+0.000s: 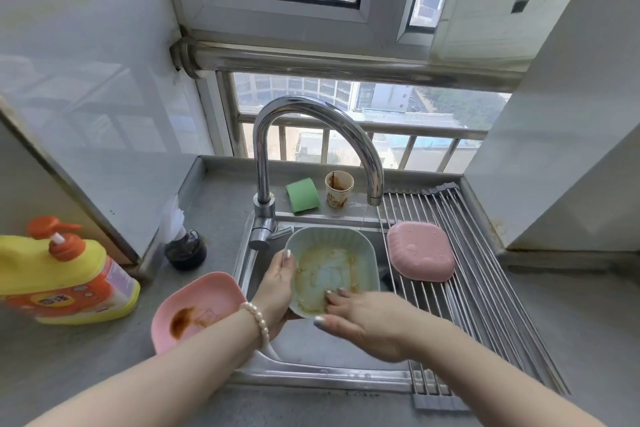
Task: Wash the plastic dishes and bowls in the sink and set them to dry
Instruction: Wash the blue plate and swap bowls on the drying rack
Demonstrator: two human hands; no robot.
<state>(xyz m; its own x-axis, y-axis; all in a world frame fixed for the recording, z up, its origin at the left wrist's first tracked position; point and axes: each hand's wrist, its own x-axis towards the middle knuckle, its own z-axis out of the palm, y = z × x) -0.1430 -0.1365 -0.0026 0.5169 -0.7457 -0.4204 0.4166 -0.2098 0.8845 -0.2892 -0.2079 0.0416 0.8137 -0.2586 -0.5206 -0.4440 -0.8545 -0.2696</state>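
Green bowl (pixel 334 267) held over the sink (pixel 311 369), tilted toward the camera, yellow-brown residue smeared inside. Left hand (pixel 277 284) grip clamped on the bowl's left rim, thumb on the inside edge, fingers under it; pearl bracelet (pixel 258 322) on that wrist. Right hand (pixel 363 317) not gripping: fingers (pixel 337 296) spread flat against the bowl's inner wall at the near side, thumb outside under the rim. Faucet (pixel 311 135) arcs over the sink, thin stream of water falling from the spout just right of the bowl. Pink bowl (pixel 420 255) upside down on the drying rack (pixel 485 288) across the sink's right side, wet. Pink plate (pixel 197 308) with a brown sauce stain on the counter (pixel 86 357) left of the sink, partly behind the left forearm. Yellow soap bottle (pixel 62 274) at far left. Green sponge (pixel 302 195) and stained paper cup (pixel 338 189) behind the sink.
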